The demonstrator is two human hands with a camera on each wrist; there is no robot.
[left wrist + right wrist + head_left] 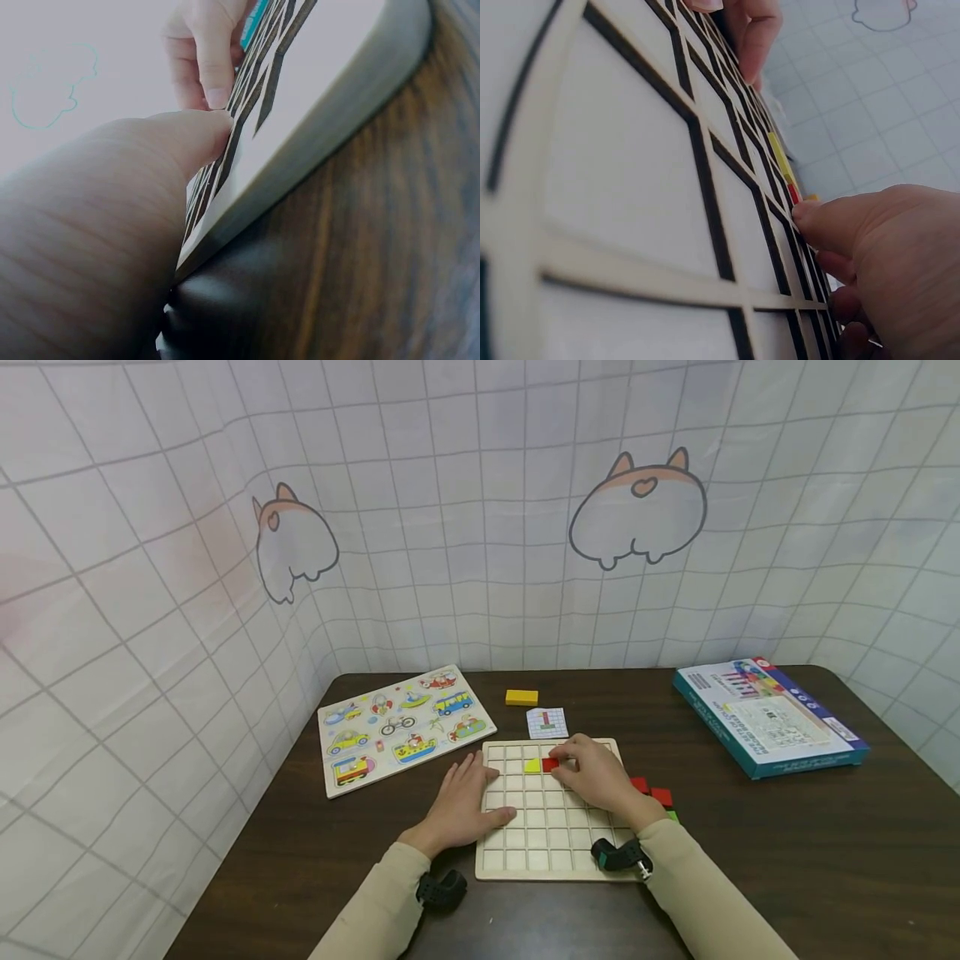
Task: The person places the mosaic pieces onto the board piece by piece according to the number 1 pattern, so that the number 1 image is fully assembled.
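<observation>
A pale wooden grid board lies flat on the dark table. In one of its upper rows sit a yellow-green tile and, beside it, a red tile. My right hand reaches over the board and pinches the red tile at its right side; in the right wrist view the thumb meets the red piece. My left hand rests on the board's left edge, fingers extended and thumb lying over the grid. The right hand's other fingertips are partly hidden.
Behind the board are a small card with a printed grid and a yellow block. A vehicle picture board lies back left, a teal-edged box back right. Red tiles and a green piece lie by the right forearm.
</observation>
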